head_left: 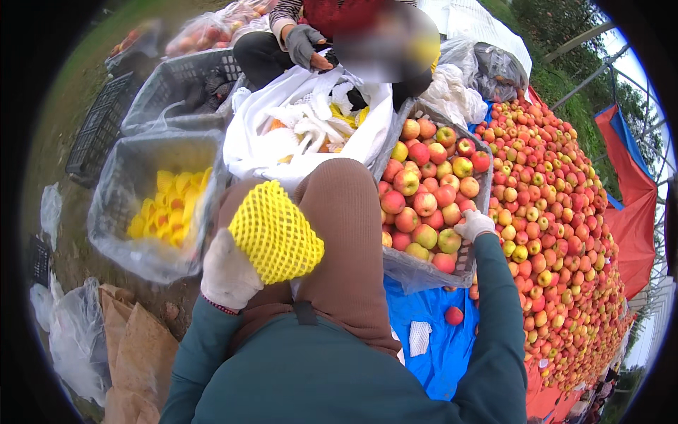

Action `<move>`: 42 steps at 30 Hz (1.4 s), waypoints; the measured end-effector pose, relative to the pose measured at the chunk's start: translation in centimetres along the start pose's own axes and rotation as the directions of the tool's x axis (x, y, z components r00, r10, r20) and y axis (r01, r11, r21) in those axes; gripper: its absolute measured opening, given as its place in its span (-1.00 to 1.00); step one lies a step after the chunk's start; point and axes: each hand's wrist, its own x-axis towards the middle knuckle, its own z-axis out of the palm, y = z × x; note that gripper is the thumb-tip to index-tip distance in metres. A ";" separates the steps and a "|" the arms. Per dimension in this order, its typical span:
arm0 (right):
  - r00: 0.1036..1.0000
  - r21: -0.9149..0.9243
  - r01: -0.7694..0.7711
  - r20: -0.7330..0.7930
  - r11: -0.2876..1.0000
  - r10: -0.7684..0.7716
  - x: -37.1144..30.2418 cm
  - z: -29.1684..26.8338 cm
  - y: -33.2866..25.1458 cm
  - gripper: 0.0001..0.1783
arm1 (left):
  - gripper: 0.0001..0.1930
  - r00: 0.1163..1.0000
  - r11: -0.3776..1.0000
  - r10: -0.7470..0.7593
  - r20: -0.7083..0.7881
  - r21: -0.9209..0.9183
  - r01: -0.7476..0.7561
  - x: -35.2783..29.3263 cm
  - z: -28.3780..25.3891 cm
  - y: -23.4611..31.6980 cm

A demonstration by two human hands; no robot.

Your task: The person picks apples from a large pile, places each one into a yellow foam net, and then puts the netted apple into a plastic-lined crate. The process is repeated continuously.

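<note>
The left hand [227, 274] in a white glove is closed around a yellow foam net [274, 231] above the lap. The right hand [472, 225] rests on apples in the grey crate [424, 272], its fingers curled on a red apple [450, 241]. A big apple pile [558, 233] lies further right.

outdoors, daylight | bare dirt ground [70, 254] at left, grass strip [134, 18] beyond | blue plastic tarp [438, 332] spread underfoot | red tarp sheet [632, 212] hanging at right | green trees [565, 28] and slanted metal poles [590, 78] upper right | pale sky [639, 78]
</note>
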 end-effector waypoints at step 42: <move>0.518 0.917 -0.293 -0.088 -0.273 -0.851 -19.0 -6.6 -28.8 -0.68 | -0.29 0.895 0.985 -0.170 0.413 0.091 0.145 -6.0 -1.6 3.8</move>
